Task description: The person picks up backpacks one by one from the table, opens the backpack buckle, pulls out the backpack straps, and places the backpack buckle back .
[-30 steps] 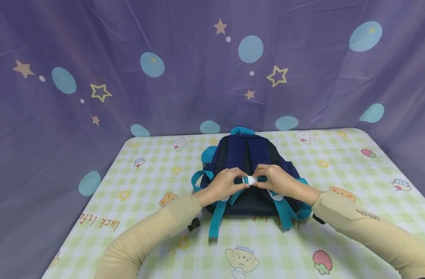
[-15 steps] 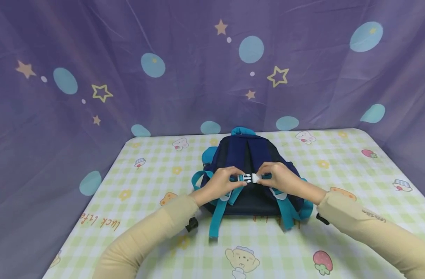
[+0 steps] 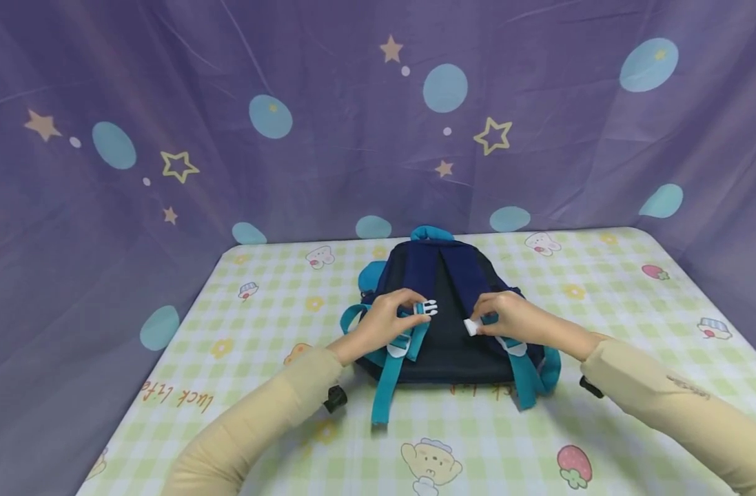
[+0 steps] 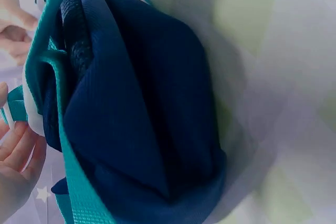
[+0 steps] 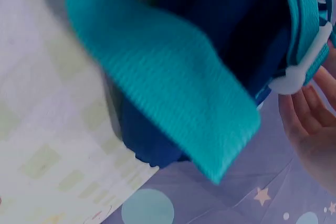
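A navy backpack point(image 3: 442, 358) with teal straps lies on the table, its shoulder-strap side up. My left hand point(image 3: 382, 319) pinches the pronged half of a white side-release buckle point(image 3: 430, 308) by its teal webbing end. Between thumb and fingers, my right hand point(image 3: 513, 321) holds the socket half point(image 3: 472, 326). A gap separates the two halves over the bag's dark back panel. In the left wrist view, the fingers point(image 4: 18, 150) are beside teal webbing at the bag's side. A white strap adjuster point(image 5: 294, 80) sits by the right fingers in the right wrist view.
Loose teal strap ends point(image 3: 382, 394) hang from the bag's lower edge onto the checked tablecloth point(image 3: 278, 441). A teal top handle point(image 3: 432, 233) points to the back. Behind the table hangs a purple curtain point(image 3: 353, 172) with stars and dots.
The white buckle was joined a second ago, then its halves came apart. My left hand moved left and slightly up, my right hand moved right, widening the gap.
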Demonstrator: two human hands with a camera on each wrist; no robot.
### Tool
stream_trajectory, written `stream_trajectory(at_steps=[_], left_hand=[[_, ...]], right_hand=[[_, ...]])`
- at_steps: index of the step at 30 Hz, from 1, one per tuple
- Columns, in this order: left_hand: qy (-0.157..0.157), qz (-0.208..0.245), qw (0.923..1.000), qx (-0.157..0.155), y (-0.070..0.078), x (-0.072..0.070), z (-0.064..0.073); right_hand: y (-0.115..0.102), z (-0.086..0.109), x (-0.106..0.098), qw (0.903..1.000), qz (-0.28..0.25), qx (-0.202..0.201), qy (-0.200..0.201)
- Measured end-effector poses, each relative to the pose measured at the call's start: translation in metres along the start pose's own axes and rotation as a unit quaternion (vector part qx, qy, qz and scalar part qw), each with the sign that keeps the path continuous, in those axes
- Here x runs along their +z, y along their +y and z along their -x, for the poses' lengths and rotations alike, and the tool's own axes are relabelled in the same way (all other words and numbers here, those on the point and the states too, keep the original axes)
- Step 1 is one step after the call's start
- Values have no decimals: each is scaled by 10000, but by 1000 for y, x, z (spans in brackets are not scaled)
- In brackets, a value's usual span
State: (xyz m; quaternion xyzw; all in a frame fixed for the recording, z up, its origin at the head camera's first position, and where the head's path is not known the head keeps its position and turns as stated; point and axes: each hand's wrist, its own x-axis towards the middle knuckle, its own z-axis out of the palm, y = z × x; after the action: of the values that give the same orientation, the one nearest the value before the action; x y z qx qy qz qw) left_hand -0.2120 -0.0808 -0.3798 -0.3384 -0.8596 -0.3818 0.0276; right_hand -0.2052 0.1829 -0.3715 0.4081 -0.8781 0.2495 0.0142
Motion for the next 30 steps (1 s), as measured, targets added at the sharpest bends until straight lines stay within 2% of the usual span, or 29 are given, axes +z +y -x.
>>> stream_trajectory(at_steps=[6,12,18,30], left_hand=[[93,90,9999,-40,-1,-4,1],[-64,212,9993,-287,1,-7,0],[-183,335,9981,-481,1,-9,0],[-285,510,9965,-603,5,-13,1]], right_hand=[[2,4,-11,9993,-118,141,-332],[7,5,-5,9981,-57,296,-530],[8,5,3,9975,-17,507,-485],[0,0,5,9983,-244,380,-365]])
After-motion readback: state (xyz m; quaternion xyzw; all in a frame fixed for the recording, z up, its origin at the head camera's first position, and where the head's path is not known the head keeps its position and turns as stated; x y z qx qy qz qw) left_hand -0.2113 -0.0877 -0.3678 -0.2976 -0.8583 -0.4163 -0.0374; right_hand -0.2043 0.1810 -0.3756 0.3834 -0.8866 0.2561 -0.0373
